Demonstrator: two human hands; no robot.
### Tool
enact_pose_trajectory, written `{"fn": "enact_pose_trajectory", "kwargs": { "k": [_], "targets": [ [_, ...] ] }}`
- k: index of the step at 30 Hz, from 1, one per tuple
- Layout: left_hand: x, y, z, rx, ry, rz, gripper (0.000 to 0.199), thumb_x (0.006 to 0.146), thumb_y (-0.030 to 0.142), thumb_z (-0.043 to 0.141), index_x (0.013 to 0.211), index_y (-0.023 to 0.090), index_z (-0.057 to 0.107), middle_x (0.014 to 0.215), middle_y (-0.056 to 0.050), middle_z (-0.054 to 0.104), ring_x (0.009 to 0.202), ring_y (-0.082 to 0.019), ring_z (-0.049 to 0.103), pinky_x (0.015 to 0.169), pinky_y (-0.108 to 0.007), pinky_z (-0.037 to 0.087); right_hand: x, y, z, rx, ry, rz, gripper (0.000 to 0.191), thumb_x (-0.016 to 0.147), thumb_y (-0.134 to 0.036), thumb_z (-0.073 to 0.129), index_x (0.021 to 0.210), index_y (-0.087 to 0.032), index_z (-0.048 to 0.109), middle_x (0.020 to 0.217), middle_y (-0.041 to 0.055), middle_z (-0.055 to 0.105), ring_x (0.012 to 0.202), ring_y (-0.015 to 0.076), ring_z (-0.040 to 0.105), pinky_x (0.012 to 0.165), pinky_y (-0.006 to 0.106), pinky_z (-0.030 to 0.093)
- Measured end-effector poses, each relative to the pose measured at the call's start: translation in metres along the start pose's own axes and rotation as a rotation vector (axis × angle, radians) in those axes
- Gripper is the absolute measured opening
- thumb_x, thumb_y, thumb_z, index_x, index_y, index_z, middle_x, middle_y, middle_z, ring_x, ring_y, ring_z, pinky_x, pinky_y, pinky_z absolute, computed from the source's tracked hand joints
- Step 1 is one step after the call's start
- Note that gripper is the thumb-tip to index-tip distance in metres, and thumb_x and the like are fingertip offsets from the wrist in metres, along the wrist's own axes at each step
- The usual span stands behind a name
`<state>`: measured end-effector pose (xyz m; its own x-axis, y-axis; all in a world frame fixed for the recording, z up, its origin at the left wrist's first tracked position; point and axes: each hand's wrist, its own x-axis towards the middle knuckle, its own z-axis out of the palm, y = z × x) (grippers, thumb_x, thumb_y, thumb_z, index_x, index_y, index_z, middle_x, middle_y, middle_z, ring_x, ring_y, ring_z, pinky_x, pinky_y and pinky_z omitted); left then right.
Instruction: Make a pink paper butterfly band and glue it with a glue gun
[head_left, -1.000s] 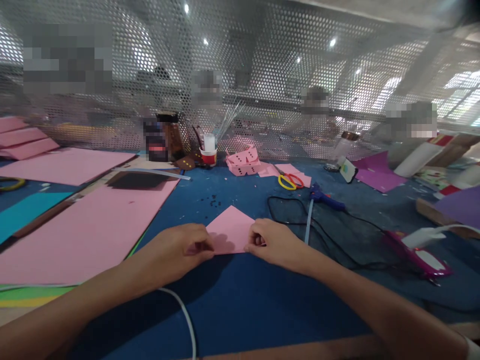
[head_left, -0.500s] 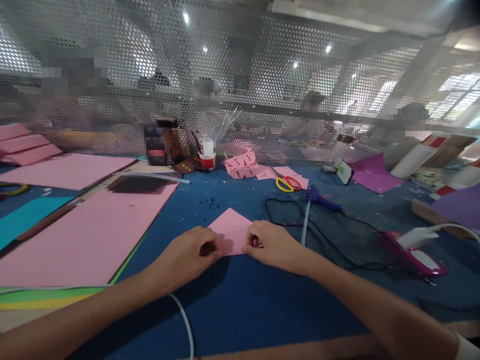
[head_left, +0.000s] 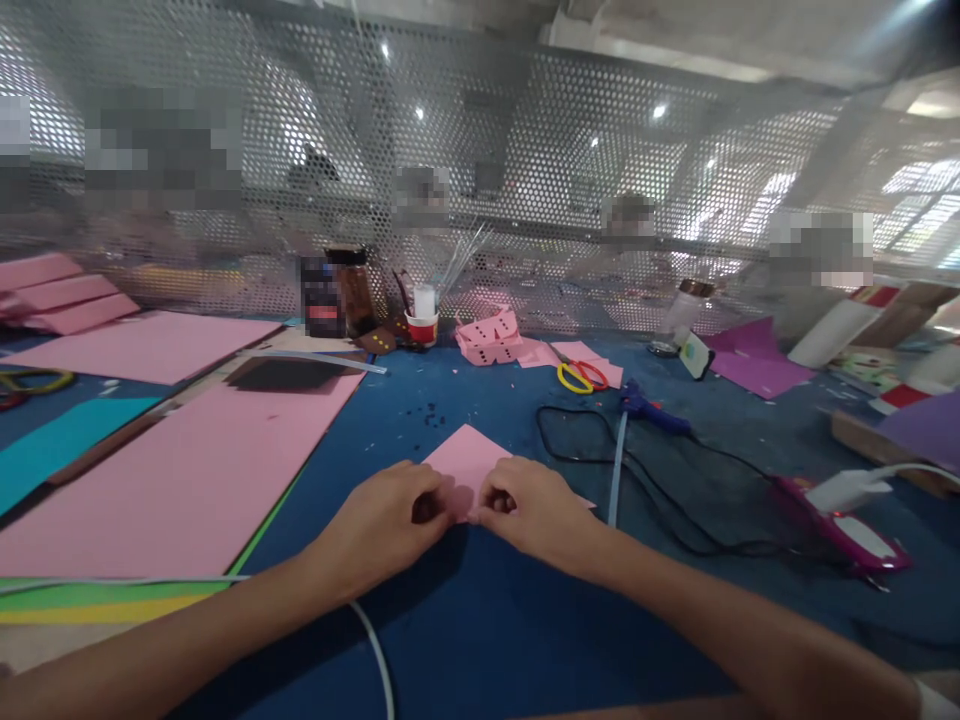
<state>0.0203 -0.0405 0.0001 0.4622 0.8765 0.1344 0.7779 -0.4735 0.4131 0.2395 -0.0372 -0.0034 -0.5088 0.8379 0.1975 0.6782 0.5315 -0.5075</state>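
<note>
A small pink paper [head_left: 466,457] lies on the blue table at the centre, one corner pointing away from me. My left hand [head_left: 397,515] pinches its near edge from the left, fingers curled and thumb low. Close beside it, my right hand [head_left: 529,510] grips the same near edge, with the two sets of fingertips a short gap apart. A small pink tip of paper shows to the right, behind my right wrist. The fingers cover most of the near edge.
Large pink sheets [head_left: 187,470] lie left. Farther back are scissors [head_left: 581,375], a folded pink piece [head_left: 489,335] and a cup [head_left: 421,328]. On the right, a blue glue gun [head_left: 654,410] has a black cable, near a magenta power strip [head_left: 847,525]. A perforated screen stands behind.
My right hand has moved left along the paper's near edge, closer to my left hand. A pink tip now shows behind my right wrist. The view has shifted slightly.
</note>
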Motion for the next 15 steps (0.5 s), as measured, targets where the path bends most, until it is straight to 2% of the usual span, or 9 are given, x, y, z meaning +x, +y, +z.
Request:
{"fn": "enact_pose_trajectory", "kwargs": {
  "k": [9,15],
  "targets": [
    [0.0011,0.0054,0.0003,0.024,0.029,0.014,0.021,0.085,0.031,0.056,0.068,0.021,0.053,0.069,0.000,0.061,0.069,-0.017,0.053,0.060,-0.028,0.033,0.0001,-0.0028,0.0004,-0.034,0.000,0.003,0.017,0.083,-0.032,0.072,0.075,-0.019,0.064,0.075,-0.0016,0.063,0.073,0.0128,0.053,0.066,0.026,0.033],
    [0.0006,0.0036,0.0016,0.020,0.029,0.002,0.021,0.085,0.032,0.056,0.068,0.021,0.053,0.069,0.000,0.061,0.069,-0.017,0.054,0.060,-0.028,0.033,-0.0004,-0.0020,-0.0079,-0.018,-0.055,0.032,0.014,0.081,-0.031,0.073,0.077,-0.020,0.066,0.077,-0.0014,0.064,0.074,0.0130,0.054,0.066,0.025,0.035]
  ]
}}
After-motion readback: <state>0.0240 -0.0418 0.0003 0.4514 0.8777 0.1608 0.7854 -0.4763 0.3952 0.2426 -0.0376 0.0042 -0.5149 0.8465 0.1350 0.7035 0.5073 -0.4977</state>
